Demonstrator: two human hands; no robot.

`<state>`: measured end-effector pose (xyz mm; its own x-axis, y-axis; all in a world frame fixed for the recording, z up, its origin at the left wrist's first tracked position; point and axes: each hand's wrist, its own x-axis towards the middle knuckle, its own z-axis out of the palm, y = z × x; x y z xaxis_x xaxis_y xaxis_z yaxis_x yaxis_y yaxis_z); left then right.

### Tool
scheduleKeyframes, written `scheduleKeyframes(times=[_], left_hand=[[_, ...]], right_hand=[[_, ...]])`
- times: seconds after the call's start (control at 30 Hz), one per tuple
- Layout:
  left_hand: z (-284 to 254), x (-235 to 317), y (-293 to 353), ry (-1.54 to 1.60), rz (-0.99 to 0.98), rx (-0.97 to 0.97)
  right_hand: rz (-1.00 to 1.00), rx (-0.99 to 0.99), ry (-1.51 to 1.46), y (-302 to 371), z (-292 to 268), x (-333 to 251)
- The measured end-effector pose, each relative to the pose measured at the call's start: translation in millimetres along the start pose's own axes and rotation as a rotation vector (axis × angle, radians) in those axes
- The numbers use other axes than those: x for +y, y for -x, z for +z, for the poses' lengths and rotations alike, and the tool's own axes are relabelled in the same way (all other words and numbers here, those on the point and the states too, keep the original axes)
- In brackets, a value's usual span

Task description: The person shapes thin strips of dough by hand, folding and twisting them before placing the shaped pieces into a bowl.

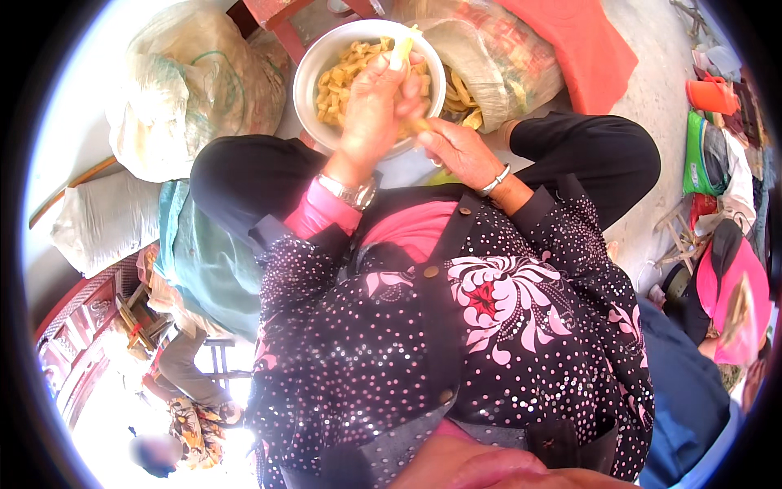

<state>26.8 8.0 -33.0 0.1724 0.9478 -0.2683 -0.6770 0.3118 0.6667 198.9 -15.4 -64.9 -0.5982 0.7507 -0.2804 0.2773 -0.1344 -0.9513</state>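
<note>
At twelve o'clock, a round white bowl (314, 69) sits in the person's lap, heaped with short pale yellow cut pieces (338, 81). At one o'clock from it, a clear plastic bag (497, 57) holds more yellow strips. The left hand (376, 102) hovers over the bowl, fingers curled closed around a pale yellow-green stalk (401, 50) that sticks up past the knuckles. The right hand (458, 149), at the bowl's five o'clock edge, is closed in a pinch; what it grips is too hidden to tell. A large whitish sack (191, 81) lies at ten o'clock.
</note>
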Motion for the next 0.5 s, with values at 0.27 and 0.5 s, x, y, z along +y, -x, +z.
scheduleKeyframes(times=[0.27,0.5], left_hand=[[37,1,-7,-0.264,-0.107,0.216],[40,-18,-12,-0.187,-0.089,-0.074]], right_hand=[[-0.296,0.292,0.004,-15,-27,6],[-0.665,0.968,0.802,63,-130,-111]])
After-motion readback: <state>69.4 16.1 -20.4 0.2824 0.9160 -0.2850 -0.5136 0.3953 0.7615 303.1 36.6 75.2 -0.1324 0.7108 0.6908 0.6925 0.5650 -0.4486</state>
